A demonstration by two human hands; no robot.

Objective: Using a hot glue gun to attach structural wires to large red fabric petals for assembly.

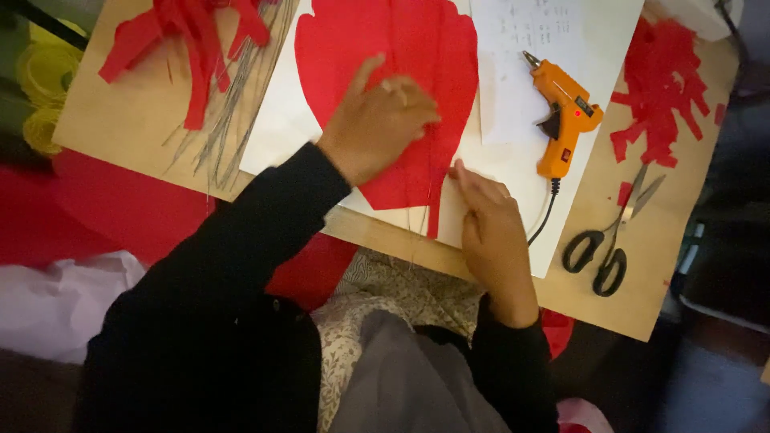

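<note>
A large red paper heart shape lies on a white sheet on a wooden board. My left hand rests flat on the red paper, fingers spread and pressing it down. At the paper's lower tip, my right hand lies with its fingers pinched near a thin red strip and thin wires that hang over the board's edge. Whether those fingers grip the strip or wire is unclear.
An orange glue gun with a black cord lies right of the heart. Black-handled scissors sit farther right, beside red paper scraps. More red strips and thin wires lie at the left. Yellow rolls sit far left.
</note>
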